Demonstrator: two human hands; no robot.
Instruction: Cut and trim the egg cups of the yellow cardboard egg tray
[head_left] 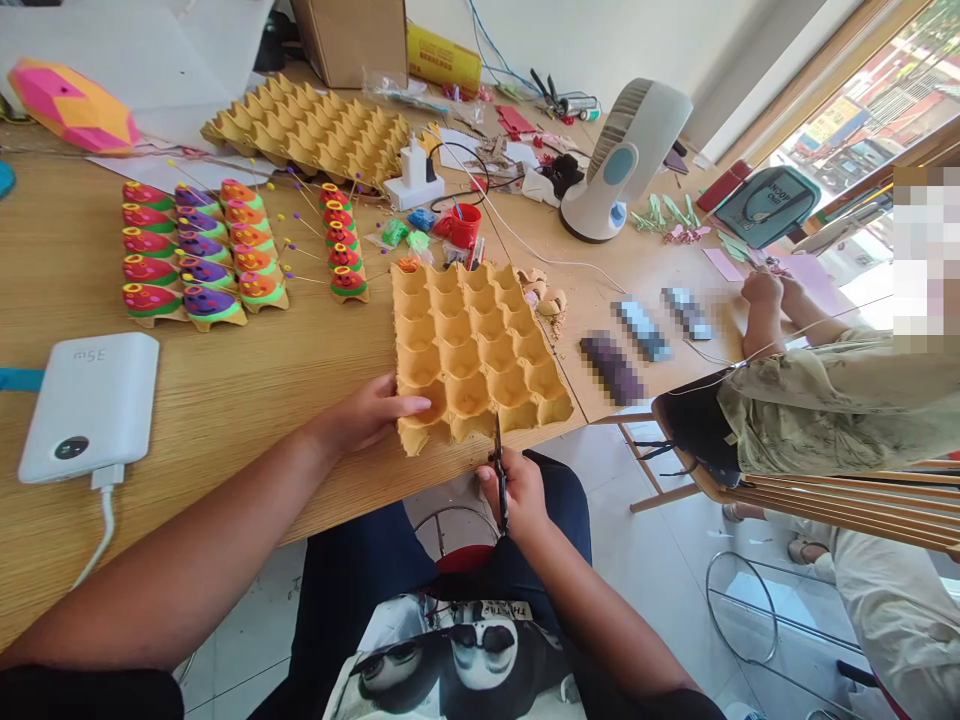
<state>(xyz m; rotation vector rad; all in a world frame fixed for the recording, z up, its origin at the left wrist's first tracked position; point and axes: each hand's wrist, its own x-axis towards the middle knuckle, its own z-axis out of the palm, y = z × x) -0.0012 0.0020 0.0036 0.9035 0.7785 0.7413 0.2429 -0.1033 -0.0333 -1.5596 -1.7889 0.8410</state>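
A yellow egg carton tray (472, 350) lies at the table's front edge, its near side jutting over it. My left hand (375, 410) grips the tray's near left corner, with the thumb on top in a cup and the other fingers underneath. In my right hand (517, 490) is a pair of black scissors (501, 475), held upright below the edge. Their blades reach the tray's near rim, right of its middle. Whether the blades are apart I cannot make out. Small torn carton pieces (553, 302) lie beyond the tray's right side.
Painted carton pieces (202, 250) stand in rows on the left, pins sticking out. A white power bank (90, 405) lies nearer. Behind are a larger egg tray (307, 125), a red cup (461, 226) and a white fan (626, 160). A co-worker's hands (765, 290) work at right.
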